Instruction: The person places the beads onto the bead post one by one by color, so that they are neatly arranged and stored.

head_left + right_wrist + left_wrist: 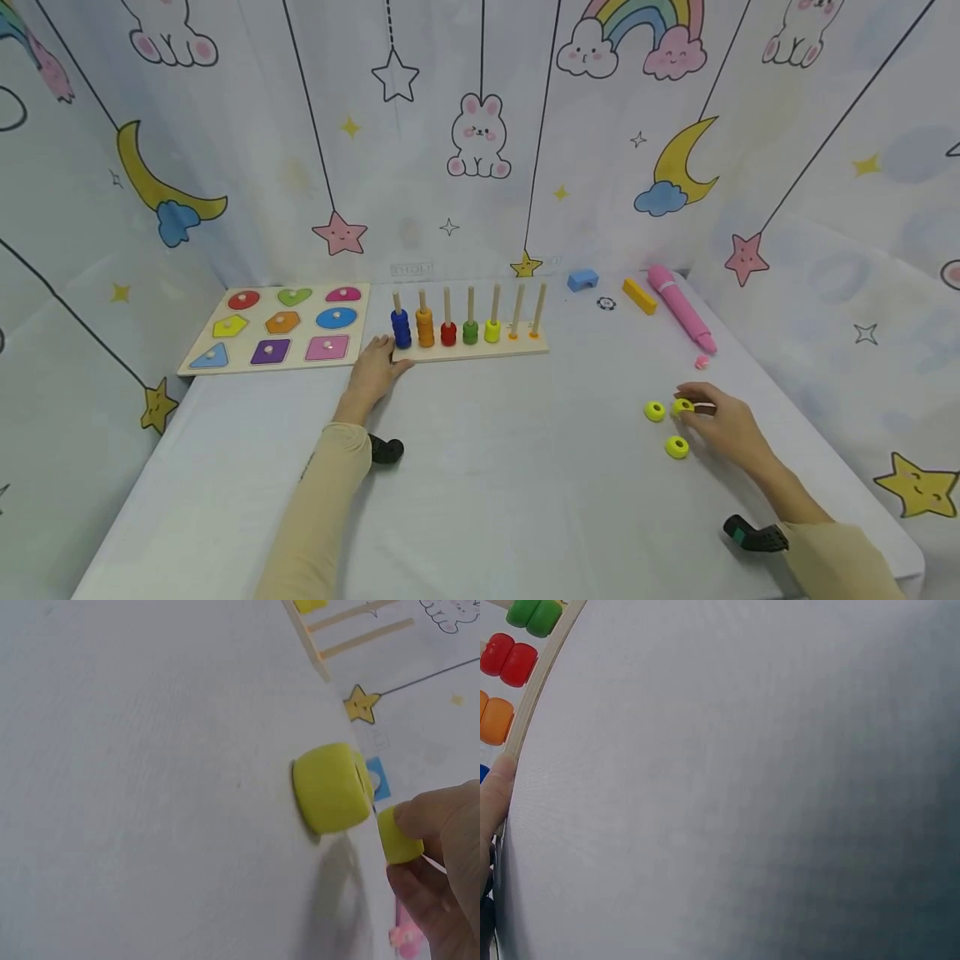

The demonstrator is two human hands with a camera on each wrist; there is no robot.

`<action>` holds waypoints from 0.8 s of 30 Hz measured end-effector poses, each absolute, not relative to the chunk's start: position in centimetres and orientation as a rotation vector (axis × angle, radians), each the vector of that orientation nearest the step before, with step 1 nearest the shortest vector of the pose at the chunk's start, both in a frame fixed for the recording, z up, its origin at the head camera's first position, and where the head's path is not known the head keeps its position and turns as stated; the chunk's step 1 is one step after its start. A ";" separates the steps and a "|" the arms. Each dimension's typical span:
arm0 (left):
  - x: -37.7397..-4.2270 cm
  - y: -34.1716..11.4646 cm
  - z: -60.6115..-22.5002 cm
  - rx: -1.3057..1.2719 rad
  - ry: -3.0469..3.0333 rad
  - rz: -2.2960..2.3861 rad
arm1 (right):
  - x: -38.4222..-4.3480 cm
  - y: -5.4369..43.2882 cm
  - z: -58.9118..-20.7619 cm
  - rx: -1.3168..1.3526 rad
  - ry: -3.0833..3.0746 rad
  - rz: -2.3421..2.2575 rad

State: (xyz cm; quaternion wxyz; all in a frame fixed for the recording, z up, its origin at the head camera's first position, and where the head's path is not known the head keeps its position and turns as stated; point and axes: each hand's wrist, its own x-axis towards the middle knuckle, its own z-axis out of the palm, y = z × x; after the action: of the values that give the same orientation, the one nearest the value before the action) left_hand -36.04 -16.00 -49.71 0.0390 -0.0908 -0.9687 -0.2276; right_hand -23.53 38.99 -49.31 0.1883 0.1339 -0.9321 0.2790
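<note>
A wooden peg board (480,353) bears upright pegs with blue, orange, red, green and yellow beads; its two rightmost pegs carry no beads. My left hand (371,371) grips the left end of this board, the thumb along its front edge, as the left wrist view also shows beside the orange beads (495,720). Over at the right, my right hand (723,423) pinches a yellow bead (399,837) between thumb and fingers. Two more yellow beads lie close by on the table, one to the left (654,411) and one nearer me (677,447).
A shape puzzle board (247,328) with knobbed pieces lies left of the peg board. Toward the back right are a blue block (582,280), a yellow block (640,297), a pink pen-shaped tube (681,308) and a small pink piece (701,362). A patterned curtain stands behind the table.
</note>
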 end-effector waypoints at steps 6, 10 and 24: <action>-36.0 -16.0 -49.7 -0.276 -2.971 -0.704 | -25.9 35.8 -48.4 0.505 -2.555 0.916; -35.9 -15.9 -49.6 -0.274 -2.972 -0.697 | -27.7 32.6 -47.9 0.605 -2.535 0.998; -35.8 -15.8 -49.8 -0.281 -2.964 -0.712 | -35.2 20.0 -42.8 0.837 -2.332 1.130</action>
State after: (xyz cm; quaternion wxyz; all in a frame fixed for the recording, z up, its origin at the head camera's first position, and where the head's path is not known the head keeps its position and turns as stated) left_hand -35.82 -15.84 -49.76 0.0401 -0.0916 -0.9675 -0.2322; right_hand -35.18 19.97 -42.77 0.2075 0.3006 -0.8377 0.4059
